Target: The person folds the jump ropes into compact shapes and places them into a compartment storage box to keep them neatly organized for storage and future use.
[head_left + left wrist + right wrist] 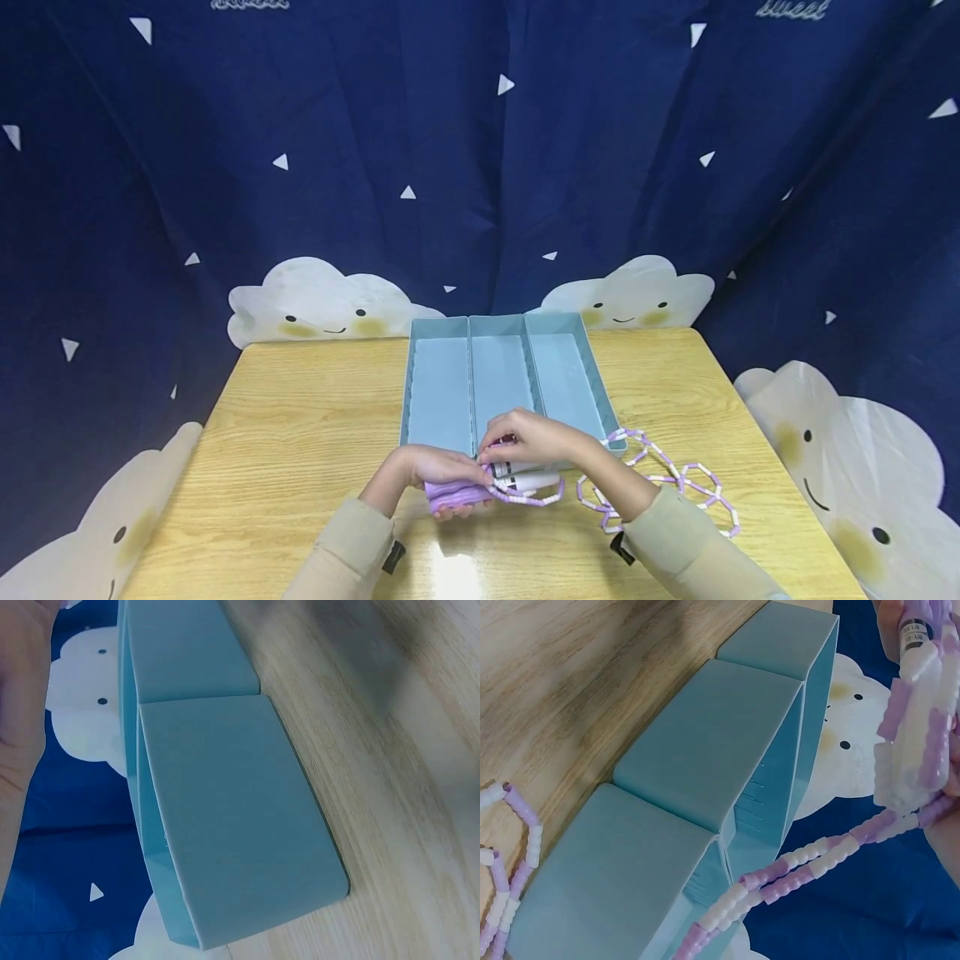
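Observation:
A beaded jump rope in purple and white is between both hands and the table. My left hand grips its purple handles, whose white ends point right. Just above, my right hand has its fingers curled and pinches the rope by the handles. Beads lie wound around the handle ends in the right wrist view, and a doubled strand hangs down from them. At the left wrist view's edge shows part of my left hand; its fingers are out of frame.
Three pale blue trays stand side by side behind the hands, long sides touching. Loose loops of the rope lie on the wooden table to the right, near the right forearm. A dark blue curtain with clouds hangs behind and beside the table.

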`<action>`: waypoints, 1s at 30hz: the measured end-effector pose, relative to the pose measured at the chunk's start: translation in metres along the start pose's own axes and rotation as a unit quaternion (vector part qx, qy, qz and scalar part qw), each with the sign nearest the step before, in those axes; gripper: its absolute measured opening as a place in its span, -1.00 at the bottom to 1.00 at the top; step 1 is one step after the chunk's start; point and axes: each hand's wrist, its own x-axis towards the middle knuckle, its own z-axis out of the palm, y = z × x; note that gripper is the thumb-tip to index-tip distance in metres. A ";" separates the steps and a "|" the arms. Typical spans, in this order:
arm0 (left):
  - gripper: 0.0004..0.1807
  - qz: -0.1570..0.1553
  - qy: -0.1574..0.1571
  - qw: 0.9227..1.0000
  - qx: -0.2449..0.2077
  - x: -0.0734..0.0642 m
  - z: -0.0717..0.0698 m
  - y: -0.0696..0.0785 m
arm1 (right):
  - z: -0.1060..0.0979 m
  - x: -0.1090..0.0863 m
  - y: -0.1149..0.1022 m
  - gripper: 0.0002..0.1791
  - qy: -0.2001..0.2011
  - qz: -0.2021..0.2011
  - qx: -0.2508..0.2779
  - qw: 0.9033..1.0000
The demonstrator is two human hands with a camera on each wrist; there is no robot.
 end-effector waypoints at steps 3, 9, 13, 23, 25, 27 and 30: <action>-0.68 -0.009 0.003 1.000 -0.007 0.000 0.000 -0.001 | 0.000 0.000 0.000 -0.84 -0.003 0.003 0.000 1.000; -0.67 -0.010 -0.001 1.000 -0.003 0.000 0.000 -0.001 | 0.001 0.001 0.001 -0.83 -0.002 0.018 0.010 1.000; -0.67 -0.011 -0.010 1.000 0.008 0.000 0.000 -0.001 | 0.002 0.000 0.004 -0.81 -0.007 0.021 0.018 1.000; -0.64 -0.009 -0.032 0.999 0.012 -0.001 0.002 0.000 | 0.002 -0.003 0.015 -0.82 -0.014 0.011 0.081 0.997; -0.65 -0.005 -0.032 0.999 0.015 -0.002 0.003 0.001 | 0.003 -0.003 0.018 -0.81 -0.017 0.018 0.092 0.995; -0.65 -0.004 -0.028 0.999 0.019 -0.002 0.003 0.002 | 0.003 -0.004 0.020 -0.80 -0.020 0.025 0.102 0.994; -0.67 -0.007 -0.026 0.999 0.020 -0.003 0.003 0.003 | 0.004 -0.005 0.023 -0.79 -0.028 0.028 0.127 0.991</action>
